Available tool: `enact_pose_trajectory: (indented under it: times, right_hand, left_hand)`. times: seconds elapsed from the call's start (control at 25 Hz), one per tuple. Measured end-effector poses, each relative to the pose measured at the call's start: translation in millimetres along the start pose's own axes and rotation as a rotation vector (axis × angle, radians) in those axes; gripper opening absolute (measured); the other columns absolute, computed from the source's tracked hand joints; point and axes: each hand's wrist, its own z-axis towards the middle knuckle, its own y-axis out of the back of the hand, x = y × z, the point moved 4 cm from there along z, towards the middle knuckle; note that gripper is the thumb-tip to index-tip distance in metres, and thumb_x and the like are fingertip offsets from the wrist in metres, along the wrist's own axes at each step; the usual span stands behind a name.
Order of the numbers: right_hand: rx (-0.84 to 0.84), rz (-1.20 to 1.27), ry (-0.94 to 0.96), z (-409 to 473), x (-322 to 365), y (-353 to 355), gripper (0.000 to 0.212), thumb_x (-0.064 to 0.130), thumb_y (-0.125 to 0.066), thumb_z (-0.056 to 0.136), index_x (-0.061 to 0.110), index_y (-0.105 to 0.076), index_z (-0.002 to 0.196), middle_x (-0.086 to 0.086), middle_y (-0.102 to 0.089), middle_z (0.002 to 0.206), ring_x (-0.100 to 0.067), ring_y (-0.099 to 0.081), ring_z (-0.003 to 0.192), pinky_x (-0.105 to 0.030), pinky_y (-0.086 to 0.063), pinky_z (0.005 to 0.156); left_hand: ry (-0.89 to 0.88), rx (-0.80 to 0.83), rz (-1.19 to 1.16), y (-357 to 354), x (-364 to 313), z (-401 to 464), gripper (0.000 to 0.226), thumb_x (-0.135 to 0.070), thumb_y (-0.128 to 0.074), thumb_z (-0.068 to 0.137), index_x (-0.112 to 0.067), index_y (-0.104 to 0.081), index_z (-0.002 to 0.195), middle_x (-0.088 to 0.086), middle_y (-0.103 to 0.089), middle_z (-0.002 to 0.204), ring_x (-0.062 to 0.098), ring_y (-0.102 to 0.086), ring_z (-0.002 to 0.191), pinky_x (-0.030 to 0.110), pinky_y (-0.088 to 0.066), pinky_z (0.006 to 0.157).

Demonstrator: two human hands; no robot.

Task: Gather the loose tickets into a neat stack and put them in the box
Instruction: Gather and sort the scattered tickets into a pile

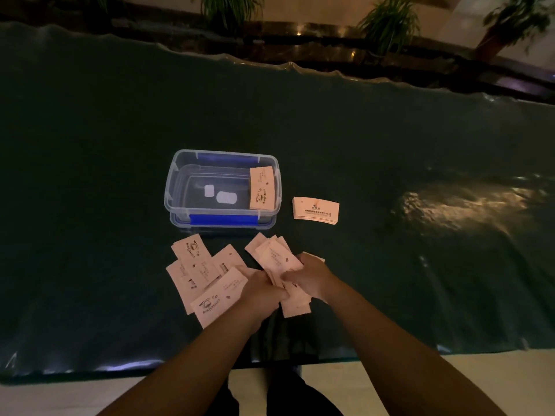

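Note:
Several pale pink loose tickets [196,267] lie fanned out on the dark green table cover, just in front of a clear plastic box [180,202] with blue clips. Inside the box, a stack of tickets [262,189] leans against its right wall. My left hand [261,291] and my right hand [312,279] meet over an uneven bunch of tickets [277,258], both gripping it from its two sides. Some of that bunch sticks out below my hands. A separate neat stack of tickets [316,208] rests on the table to the right of the box.
The box sits on its own lid [222,225]. The green table cover [390,175] is wrinkled and shiny, with its near edge just below my forearms. Potted plants [390,22] stand behind the far edge.

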Motion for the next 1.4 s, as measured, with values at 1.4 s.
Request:
enact_pose_trajectory:
  times: [1.4]
  right_hand:
    - [-0.276, 0.978, -0.294, -20.8, -100.2, 17.3, 0.028, 0.013, -0.064, 0.099, 0.018, -0.065, 0.127, -0.010, -0.074, 0.118, -0.030, -0.073, 0.103, -0.043, -0.058, 0.070]
  left_hand:
    - [-0.318, -0.303, 0.175, 11.2, -51.2, 60.6, 0.055, -0.004, -0.066, 0.095, -0.023, -0.049, 0.143, 0.008, -0.055, 0.141, 0.021, -0.061, 0.114, 0.020, -0.041, 0.063]
